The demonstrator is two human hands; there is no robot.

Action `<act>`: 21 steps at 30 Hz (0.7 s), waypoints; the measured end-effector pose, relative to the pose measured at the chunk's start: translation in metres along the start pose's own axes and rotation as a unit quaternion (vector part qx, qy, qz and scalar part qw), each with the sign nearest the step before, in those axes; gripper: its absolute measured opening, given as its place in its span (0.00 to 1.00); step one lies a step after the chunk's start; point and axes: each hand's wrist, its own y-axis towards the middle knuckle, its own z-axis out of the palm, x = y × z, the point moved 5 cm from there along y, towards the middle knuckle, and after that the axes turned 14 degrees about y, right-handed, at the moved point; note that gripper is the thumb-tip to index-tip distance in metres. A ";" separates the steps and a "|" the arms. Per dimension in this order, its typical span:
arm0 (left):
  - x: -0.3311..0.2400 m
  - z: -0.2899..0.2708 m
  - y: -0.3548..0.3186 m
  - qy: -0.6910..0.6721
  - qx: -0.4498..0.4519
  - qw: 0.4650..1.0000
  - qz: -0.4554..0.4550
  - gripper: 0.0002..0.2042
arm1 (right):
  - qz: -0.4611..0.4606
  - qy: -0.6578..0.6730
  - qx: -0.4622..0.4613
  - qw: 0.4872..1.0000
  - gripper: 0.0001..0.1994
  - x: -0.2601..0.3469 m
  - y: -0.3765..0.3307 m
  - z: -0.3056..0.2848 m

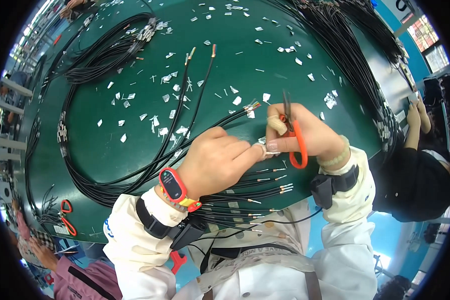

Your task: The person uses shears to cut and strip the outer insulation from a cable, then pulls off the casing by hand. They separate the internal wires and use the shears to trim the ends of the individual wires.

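Note:
My left hand (217, 162) is closed at the fingertips, pinching what looks like the end of a black cable, mostly hidden by the fingers. My right hand (307, 130) meets it there, thumb and index finger closed near a small whitish, shiny bit (271, 153). Orange-handled scissors (297, 142) hang in the right hand, blades pointing away from me. Beige wraps cover fingers on both hands. Several black cables (225, 120) with stripped, coloured wire ends lie beyond the left hand. More cables with bare tips (272, 191) fan out below it.
Foil scraps (236, 100) litter the green table (265, 60). A coiled cable bundle (105, 55) lies far left, a thick cable bundle (342, 55) far right. Another orange-handled pair of scissors (66, 216) rests near the left edge. Other people sit at both sides, including one in black (415, 185).

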 end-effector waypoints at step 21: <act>0.001 0.010 -0.037 -0.760 0.111 0.512 -0.386 0.11 | -0.261 -0.126 -0.024 0.957 0.17 0.018 0.015 0.031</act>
